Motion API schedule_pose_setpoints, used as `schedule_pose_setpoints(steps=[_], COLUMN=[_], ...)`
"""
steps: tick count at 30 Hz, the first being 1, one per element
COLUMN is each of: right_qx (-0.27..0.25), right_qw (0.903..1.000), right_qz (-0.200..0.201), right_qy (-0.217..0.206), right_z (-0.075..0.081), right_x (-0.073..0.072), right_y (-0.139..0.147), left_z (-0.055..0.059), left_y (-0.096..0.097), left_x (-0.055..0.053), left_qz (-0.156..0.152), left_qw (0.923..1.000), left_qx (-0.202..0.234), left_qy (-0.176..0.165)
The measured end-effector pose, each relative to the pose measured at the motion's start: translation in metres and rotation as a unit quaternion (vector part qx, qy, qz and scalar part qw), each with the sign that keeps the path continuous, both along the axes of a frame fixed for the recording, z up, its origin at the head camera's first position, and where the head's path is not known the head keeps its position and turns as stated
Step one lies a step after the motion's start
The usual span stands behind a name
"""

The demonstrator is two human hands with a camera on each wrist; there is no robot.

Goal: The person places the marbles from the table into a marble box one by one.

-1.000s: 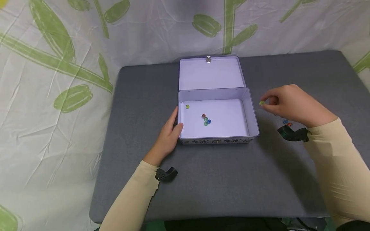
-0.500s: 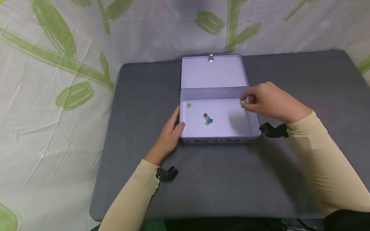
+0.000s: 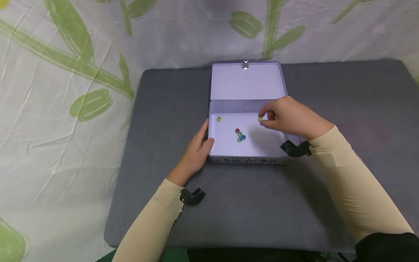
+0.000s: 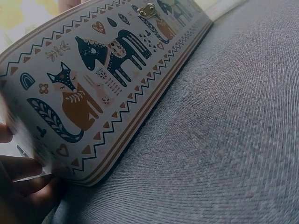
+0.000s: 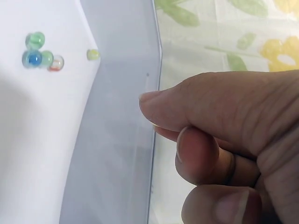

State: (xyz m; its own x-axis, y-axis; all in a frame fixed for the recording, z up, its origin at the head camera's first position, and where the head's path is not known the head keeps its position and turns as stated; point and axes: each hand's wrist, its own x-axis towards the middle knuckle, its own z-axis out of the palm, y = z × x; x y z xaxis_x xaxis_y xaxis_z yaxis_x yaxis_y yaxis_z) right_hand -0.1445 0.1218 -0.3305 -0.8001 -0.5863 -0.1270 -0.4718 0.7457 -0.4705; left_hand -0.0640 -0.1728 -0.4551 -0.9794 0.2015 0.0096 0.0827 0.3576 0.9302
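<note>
R hand (image 3: 289,115) over box (image 3: 252,159) on desk (image 3: 248,211), fingers pinching yel-grn marble (image 3: 260,119), L hand (image 3: 194,153) gripping box's L side, thumb at rim, 5 more marbles (image 3: 240,134) inside

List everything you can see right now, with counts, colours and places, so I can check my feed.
box: one, lavender inside, animal-patterned outside, on the table
lid: one, lavender inside, open behind the box
table: one, grey, under the box
backdrop: one, whitish with green leaves, behind the table
yellow-green marbles: two, yellow-green, one near the box's far left corner, one in the right fingers
red marble: one, red, box floor, left of middle
green marbles: two, green, near the red one
blue marble: one, blue, beside the green ones
wrist devices: two, black, one per wrist
sleeves: two, beige, both forearms
left hand: one, bare, at the box's left side
right hand: one, bare, above the box's right half
</note>
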Motion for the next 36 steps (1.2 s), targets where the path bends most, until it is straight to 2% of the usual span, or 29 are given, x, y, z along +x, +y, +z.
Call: schedule_pose_setpoints(steps=[10,18,36], right_qx=[-0.015,-0.023,0.004], right_qw=[0.9996,0.9989,0.9971], right_qz=[0.011,0.035,0.056], right_qy=[-0.023,-0.023,-0.052], right_z=[-0.012,-0.026,-0.048], right_x=[-0.004,-0.011,-0.018], right_y=[-0.019,-0.034,-0.046], left_z=[-0.001,0.0,0.0], left_y=[0.0,0.001,0.003], left_x=[0.0,0.0,-0.001], left_qz=[-0.007,-0.005,-0.005], left_qw=[0.9999,0.9999,0.9999], left_qx=[-0.005,-0.003,-0.003], left_qy=[0.013,0.012,0.009])
